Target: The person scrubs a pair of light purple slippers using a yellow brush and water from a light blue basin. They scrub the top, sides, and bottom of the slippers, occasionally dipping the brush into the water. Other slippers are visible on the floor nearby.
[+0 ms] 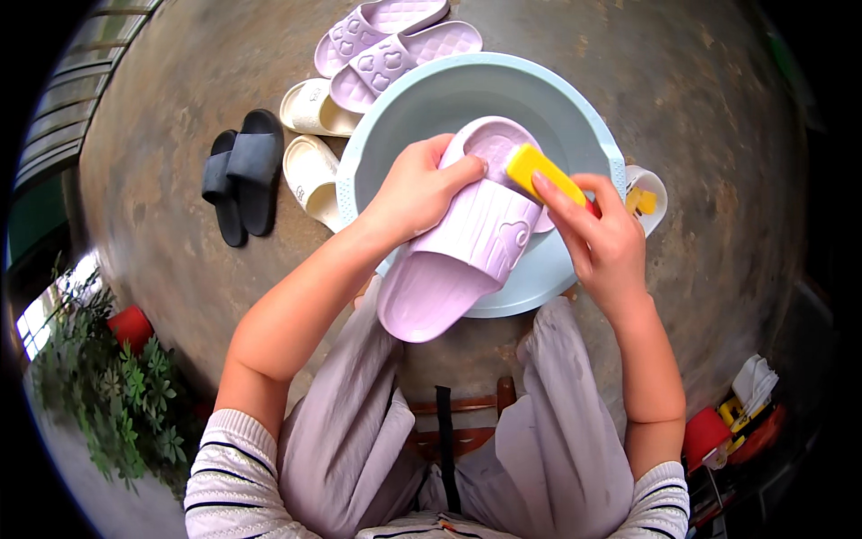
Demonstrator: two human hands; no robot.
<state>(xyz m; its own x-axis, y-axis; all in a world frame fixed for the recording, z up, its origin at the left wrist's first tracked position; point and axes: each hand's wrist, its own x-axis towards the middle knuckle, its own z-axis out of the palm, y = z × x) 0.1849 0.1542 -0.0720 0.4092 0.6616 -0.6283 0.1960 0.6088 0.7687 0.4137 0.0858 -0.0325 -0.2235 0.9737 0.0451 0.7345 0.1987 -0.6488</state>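
Note:
A lilac slide slipper [467, 229] is tilted over the light blue basin [584, 112], its broad strap facing up. My left hand [420, 190] is closed round its left edge, thumb on the insole. In my right hand [609, 238] I grip a yellow scrubbing brush [546, 174], whose far end rests against the slipper's insole beyond the strap. The brush's underside is mostly hidden. Another bit of lilac shows in the basin behind the slipper, partly covered by my right hand.
Lilac slippers [386, 63] and cream slippers [314, 175] lie left of and beyond the basin, with dark slippers [256, 166] farther left. A small white container [654, 199] with yellow pieces stands at the basin's right. A leafy plant [126, 404] is at lower left.

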